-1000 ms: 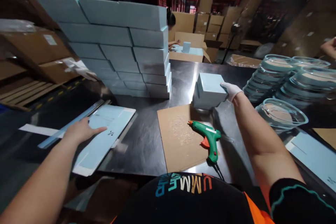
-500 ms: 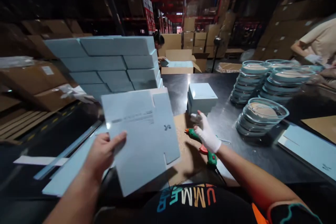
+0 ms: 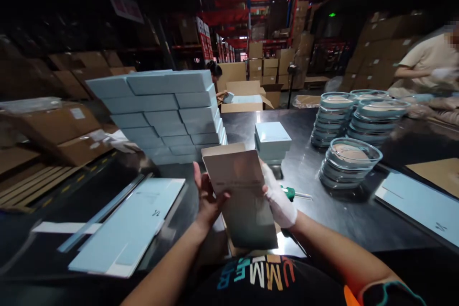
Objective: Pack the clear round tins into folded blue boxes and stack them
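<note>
A flat cardboard box (image 3: 244, 205) is held up in front of my chest, its panels partly in shadow. My bare left hand (image 3: 207, 201) grips its left edge, thumb on the near face and some fingers spread beside it. On the right edge is my right hand (image 3: 281, 203), in a white glove with bare fingertips; most of its fingers are hidden behind the box. Part of a green glue gun (image 3: 289, 193) shows just beyond the glove. Flat light-blue box blanks (image 3: 139, 220) lie left of my hands.
A tall stack of light-blue boxes (image 3: 163, 105) stands at back left. Smaller closed boxes (image 3: 272, 138) are stacked ahead. Several oval clear containers (image 3: 349, 167) are piled at right, near more flat blanks (image 3: 419, 205). A person (image 3: 425, 64) works at far right, another beyond an open carton (image 3: 247, 100).
The box has moved right and turned in my left hand, its printed blue face no longer showing. My right hand has left the glue gun area and taken the box's right edge.
</note>
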`<action>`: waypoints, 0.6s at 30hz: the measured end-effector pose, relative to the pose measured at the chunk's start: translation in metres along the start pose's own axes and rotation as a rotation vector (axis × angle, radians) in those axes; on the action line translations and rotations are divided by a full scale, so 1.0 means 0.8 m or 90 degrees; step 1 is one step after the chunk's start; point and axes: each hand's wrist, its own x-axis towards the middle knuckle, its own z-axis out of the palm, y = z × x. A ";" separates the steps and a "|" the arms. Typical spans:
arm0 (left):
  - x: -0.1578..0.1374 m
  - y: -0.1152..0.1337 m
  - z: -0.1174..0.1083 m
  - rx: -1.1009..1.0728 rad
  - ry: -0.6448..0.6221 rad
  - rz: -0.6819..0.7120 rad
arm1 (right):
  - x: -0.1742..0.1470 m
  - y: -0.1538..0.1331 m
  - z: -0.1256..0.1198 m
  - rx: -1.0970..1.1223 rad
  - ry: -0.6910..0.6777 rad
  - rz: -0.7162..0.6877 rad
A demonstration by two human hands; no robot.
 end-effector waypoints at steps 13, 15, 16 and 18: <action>-0.028 0.033 0.003 -0.029 -0.052 0.126 | 0.008 -0.004 0.011 -0.072 0.233 0.032; -0.028 0.034 -0.001 -0.009 -0.097 0.137 | 0.014 -0.001 -0.004 -0.048 0.202 0.013; -0.026 0.036 -0.004 -0.005 -0.096 0.127 | 0.015 0.001 -0.016 -0.066 0.187 0.009; -0.019 0.042 -0.012 -0.007 -0.053 0.075 | 0.014 0.007 -0.044 -0.214 0.146 0.044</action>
